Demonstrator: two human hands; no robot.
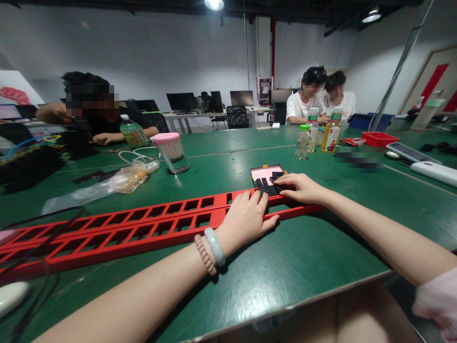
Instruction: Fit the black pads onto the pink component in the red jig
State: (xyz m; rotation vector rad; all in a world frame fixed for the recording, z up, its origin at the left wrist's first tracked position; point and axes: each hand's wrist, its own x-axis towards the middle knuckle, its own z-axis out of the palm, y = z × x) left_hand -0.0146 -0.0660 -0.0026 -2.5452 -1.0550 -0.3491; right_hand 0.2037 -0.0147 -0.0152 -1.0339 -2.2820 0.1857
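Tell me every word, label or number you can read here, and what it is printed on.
None can be read.
Labels on the drink bottles: too small and blurred.
Notice board on the far wall: print too small.
Red marks on the door at right: shapes only, not legible.
One patch on the table is pixelated.
The red slotted rack under the left hand and the pink tray by the right hand show no print.

Long red slotted plastic rack (143, 226) looks smooth and matt; the green counter (285, 257) shows a soft sheen; clear plastic bag (107, 186) crinkles glossy.
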